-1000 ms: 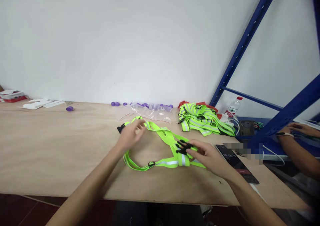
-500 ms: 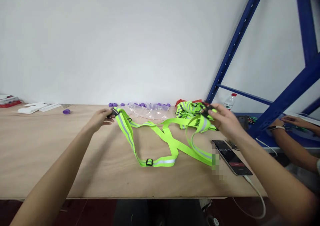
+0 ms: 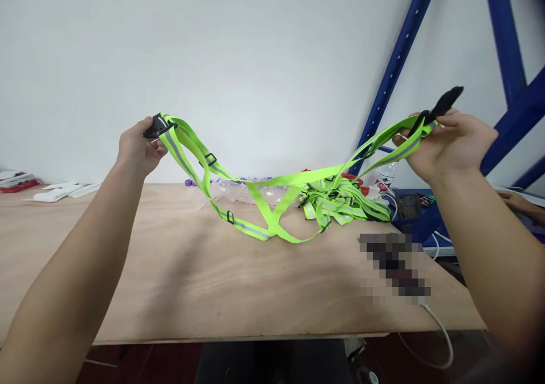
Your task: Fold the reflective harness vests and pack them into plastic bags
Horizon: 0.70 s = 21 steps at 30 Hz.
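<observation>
A neon-yellow strap harness (image 3: 304,177) with grey reflective stripes and black sliders hangs stretched above the table, its crossed part sagging in the middle. My left hand (image 3: 138,146) pinches the black buckle (image 3: 158,125) at its left end. At the right end, my right hand (image 3: 453,143) grips the straps beside a black piece (image 3: 445,103) that sticks up past the fingers. Behind the harness, a pile of similar neon straps (image 3: 344,199) lies on the table at the right.
On the wooden table (image 3: 255,293) are clear plastic bags (image 3: 232,191) with purple rolls and, far left, white strips (image 3: 63,191). A blurred-out item with a white cable lies front right. Behind stand a bottle (image 3: 385,177) and a blue rack (image 3: 394,66); another person's hand (image 3: 522,202) shows far right.
Both my hands have risen and moved farther apart, lifting the harness off the table and stretching it. More of the strap pile shows now.
</observation>
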Tool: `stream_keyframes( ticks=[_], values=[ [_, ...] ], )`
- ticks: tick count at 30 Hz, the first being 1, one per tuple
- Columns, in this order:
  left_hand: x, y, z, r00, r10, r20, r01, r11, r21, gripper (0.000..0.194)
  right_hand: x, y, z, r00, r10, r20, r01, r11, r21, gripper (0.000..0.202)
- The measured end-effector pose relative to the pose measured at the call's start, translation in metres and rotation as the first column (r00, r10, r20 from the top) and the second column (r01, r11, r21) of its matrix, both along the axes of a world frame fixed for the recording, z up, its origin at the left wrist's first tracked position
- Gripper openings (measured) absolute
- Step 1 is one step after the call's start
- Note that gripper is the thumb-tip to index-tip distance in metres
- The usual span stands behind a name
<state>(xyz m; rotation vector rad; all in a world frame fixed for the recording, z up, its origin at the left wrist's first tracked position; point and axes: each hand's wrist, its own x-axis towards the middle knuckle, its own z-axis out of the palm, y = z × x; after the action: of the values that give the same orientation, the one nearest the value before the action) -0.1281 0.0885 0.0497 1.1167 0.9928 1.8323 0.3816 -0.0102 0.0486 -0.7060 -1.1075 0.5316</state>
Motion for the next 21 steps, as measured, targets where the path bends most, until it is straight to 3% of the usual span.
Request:
stream_keyframes(
  ticks=[4,7,9,11,14,15,18,20,21],
  values=[
    [0.002,-0.01,0.02,0.994,-0.094,0.06,0.091,0.995,0.044,0.03,-0.016,-0.021,0.01,0.997,0.02,0.074,-0.015,0.997,-0.081,0.018],
    [0.001,-0.008,0.03,0.991,-0.018,-0.133,0.023,0.999,0.041,0.024,-0.03,-0.03,0.008,0.985,0.111,0.134,-0.1,0.991,-0.087,0.015],
    [0.007,-0.001,0.038,0.947,0.038,-0.319,-0.014,0.997,0.078,0.02,-0.047,-0.027,0.001,0.962,0.205,0.178,-0.179,0.972,-0.155,0.017],
    [0.021,0.007,0.049,0.891,0.048,-0.451,0.01,0.992,0.124,0.02,-0.073,-0.017,-0.008,0.902,0.351,0.251,-0.278,0.918,-0.285,0.026],
    [0.058,0.017,0.071,0.831,0.053,-0.553,0.062,0.98,0.187,0.016,-0.125,0.0,-0.021,0.71,0.559,0.428,-0.366,0.812,-0.454,0.032],
    [0.073,0.018,0.078,0.806,0.068,-0.588,0.076,0.974,0.216,0.017,-0.143,0.004,-0.026,0.718,0.536,0.443,-0.372,0.834,-0.407,0.033],
    [0.124,0.014,0.091,0.669,0.081,-0.739,0.216,0.93,0.297,0.024,-0.192,0.011,-0.049,0.919,0.297,0.258,-0.283,0.955,-0.092,0.034],
    [0.16,0.006,0.088,0.556,0.184,-0.81,0.284,0.874,0.394,0.029,-0.219,0.009,-0.078,0.971,0.233,0.055,-0.231,0.972,-0.035,0.035],
    [0.178,0.0,0.081,0.536,0.254,-0.805,0.295,0.837,0.46,0.023,-0.232,0.007,-0.097,0.971,0.234,-0.038,-0.236,0.97,-0.064,0.038]
  ],
)
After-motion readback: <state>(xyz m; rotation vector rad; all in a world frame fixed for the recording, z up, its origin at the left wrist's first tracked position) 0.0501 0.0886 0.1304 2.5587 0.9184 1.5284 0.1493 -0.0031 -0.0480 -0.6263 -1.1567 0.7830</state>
